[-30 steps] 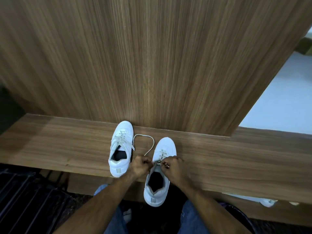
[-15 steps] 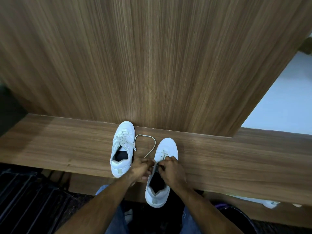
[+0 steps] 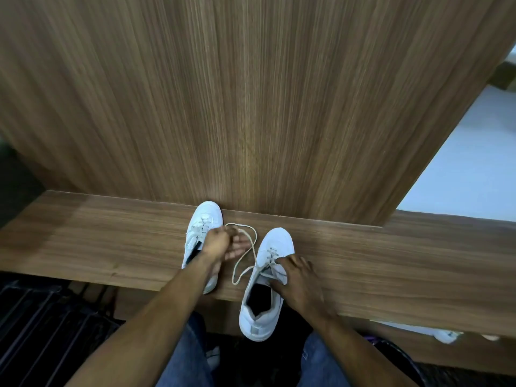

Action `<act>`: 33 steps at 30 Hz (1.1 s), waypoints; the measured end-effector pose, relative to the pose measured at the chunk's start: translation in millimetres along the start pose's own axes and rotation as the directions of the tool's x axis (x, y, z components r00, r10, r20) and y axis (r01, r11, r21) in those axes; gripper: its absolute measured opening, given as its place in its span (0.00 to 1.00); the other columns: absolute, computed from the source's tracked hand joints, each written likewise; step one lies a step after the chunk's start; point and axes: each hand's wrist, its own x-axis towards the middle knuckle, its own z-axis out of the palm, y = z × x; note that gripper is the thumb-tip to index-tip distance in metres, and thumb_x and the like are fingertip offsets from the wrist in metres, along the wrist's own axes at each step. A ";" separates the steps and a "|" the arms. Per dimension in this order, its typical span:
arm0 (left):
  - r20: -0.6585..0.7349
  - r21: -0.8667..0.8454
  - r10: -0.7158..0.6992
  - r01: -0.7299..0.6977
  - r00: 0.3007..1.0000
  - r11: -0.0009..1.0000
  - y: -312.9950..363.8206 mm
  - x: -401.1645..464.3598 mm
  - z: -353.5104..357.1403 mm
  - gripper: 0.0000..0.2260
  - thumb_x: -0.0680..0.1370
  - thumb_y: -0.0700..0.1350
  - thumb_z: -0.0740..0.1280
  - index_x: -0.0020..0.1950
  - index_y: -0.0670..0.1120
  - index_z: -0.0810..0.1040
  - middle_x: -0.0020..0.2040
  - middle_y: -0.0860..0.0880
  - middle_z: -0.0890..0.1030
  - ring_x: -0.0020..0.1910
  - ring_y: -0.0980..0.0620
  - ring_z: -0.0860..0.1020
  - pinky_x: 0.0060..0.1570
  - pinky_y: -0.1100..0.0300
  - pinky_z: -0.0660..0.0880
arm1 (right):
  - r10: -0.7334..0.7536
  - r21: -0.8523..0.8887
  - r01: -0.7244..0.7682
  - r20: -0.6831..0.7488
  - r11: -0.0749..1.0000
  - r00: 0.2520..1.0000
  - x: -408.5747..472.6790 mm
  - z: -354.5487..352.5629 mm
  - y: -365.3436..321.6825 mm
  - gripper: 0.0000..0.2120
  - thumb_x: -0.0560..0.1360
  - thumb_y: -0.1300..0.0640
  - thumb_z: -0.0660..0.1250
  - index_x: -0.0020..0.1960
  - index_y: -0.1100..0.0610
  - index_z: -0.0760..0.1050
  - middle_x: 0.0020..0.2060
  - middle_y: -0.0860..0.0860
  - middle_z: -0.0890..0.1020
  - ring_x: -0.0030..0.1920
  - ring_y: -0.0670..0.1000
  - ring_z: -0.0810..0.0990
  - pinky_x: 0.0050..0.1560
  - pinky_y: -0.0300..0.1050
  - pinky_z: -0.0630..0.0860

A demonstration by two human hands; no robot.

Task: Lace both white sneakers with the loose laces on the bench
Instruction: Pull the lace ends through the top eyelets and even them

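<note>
White sneakers [image 3: 275, 247], cream lace [image 3: 245, 255], brown wood-grain bench [image 3: 111, 238].

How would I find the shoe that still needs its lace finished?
Look along the long wooden bench under the tall wood panel. Two white sneakers sit there side by side. It is the right sneaker, nearer the bench's front edge, with a loose lace looping out and the right hand resting on it.

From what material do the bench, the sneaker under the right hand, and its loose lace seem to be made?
Bench: seemingly wood veneer or laminate, matte, with straight brown grain lines; which one is unclear.
Right sneaker: smooth white upper, probably leather or a synthetic imitation, with a soft sheen on the toe.
Loose lace: flat off-white woven textile, likely cotton or polyester; it curves limply on the bench.
</note>
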 end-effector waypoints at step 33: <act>-0.209 -0.137 0.101 -0.131 0.973 0.982 63.0 10.9 6.2 0.04 0.79 0.39 0.65 0.45 0.44 0.77 0.30 0.48 0.83 0.26 0.54 0.81 0.30 0.62 0.79 | 0.182 0.162 -0.221 0.227 0.962 0.957 -4.1 5.3 -7.0 0.29 0.70 0.44 0.71 0.68 0.50 0.69 0.64 0.48 0.74 0.63 0.50 0.75 0.63 0.46 0.71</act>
